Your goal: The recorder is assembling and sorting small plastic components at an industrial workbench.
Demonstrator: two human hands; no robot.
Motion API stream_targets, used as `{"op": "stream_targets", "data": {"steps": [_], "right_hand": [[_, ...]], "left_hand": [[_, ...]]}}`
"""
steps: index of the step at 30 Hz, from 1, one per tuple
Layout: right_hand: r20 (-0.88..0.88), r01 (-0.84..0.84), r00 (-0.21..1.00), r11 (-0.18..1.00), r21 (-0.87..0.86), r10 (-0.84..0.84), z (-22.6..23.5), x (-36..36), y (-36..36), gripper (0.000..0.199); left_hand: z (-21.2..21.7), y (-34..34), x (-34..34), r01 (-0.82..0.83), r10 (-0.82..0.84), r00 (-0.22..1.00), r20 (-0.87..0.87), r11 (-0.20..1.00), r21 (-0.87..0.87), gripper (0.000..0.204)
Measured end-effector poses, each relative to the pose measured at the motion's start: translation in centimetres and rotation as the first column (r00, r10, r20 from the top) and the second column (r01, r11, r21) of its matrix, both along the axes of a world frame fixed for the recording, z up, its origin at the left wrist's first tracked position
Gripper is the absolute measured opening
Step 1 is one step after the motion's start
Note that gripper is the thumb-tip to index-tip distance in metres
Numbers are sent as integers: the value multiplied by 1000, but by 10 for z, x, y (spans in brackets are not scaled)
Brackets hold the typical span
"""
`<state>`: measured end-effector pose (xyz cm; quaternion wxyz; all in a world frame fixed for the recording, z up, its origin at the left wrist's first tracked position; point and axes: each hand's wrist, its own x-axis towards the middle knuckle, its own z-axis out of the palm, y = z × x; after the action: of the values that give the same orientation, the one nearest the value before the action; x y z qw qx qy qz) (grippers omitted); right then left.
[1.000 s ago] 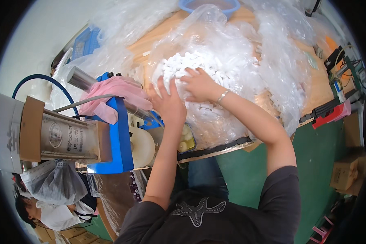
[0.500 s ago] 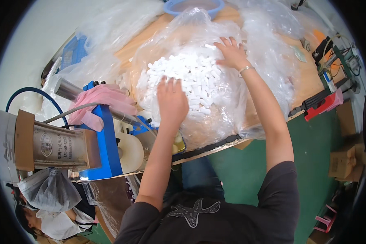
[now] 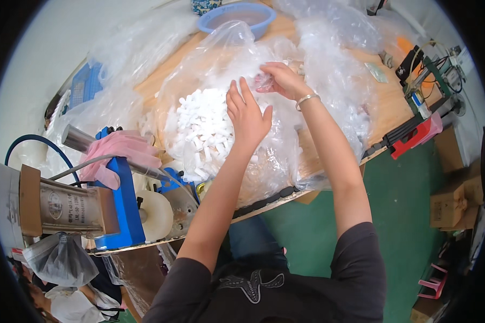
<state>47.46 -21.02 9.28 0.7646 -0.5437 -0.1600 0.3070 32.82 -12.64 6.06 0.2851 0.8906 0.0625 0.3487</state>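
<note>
Two bare hands work over a large clear plastic bag (image 3: 221,107) heaped with small white foam-like pieces (image 3: 202,126), which lies on the wooden surface (image 3: 393,107) in front of the person. The left hand (image 3: 248,116) rests flat on the film over the white heap, fingers (image 3: 237,94) spread and gripping nothing. The right hand (image 3: 283,79), a thin bracelet at its wrist, has its fingers closed in a pinch on a fold of the clear film near the top of the bag.

Thin film looks like the weak point: a hard pull from that pinch could stretch or tear it, and the light pieces would scatter across the surface. The bag's lower side bulges close to the near edge of the surface, so a push from the flat palm could roll the load over the edge onto the green floor (image 3: 318,226). More crumpled clear plastic (image 3: 334,48) lies beside and behind it, and the pinch could easily catch the wrong layer. A blue plastic basin (image 3: 237,15) stands at the far side, and a blue-framed machine with a pink glove draped on it (image 3: 121,161) sits just left of the bag, where loose film might snag.
</note>
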Motion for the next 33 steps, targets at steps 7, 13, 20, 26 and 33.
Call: {"op": "stream_targets", "data": {"steps": [7, 13, 20, 26, 33], "right_hand": [[649, 678, 653, 683, -273, -389, -56, 64, -64, 39], [958, 558, 269, 795, -240, 101, -40, -37, -57, 53], [761, 511, 487, 566, -647, 430, -72, -22, -79, 60], [878, 620, 463, 663, -419, 123, -64, -50, -101, 59], [902, 914, 313, 164, -371, 297, -39, -36, -159, 67]], "left_hand": [[-32, -86, -13, 247, -228, 928, -295, 969, 29, 70], [-86, -95, -2, 279, -178, 919, -352, 925, 260, 64], [-77, -85, 5, 279, -218, 916, -336, 949, 145, 61], [-26, -72, -55, 441, -318, 801, -507, 886, 140, 62], [-16, -90, -30, 560, -496, 829, -259, 734, 385, 56]]}}
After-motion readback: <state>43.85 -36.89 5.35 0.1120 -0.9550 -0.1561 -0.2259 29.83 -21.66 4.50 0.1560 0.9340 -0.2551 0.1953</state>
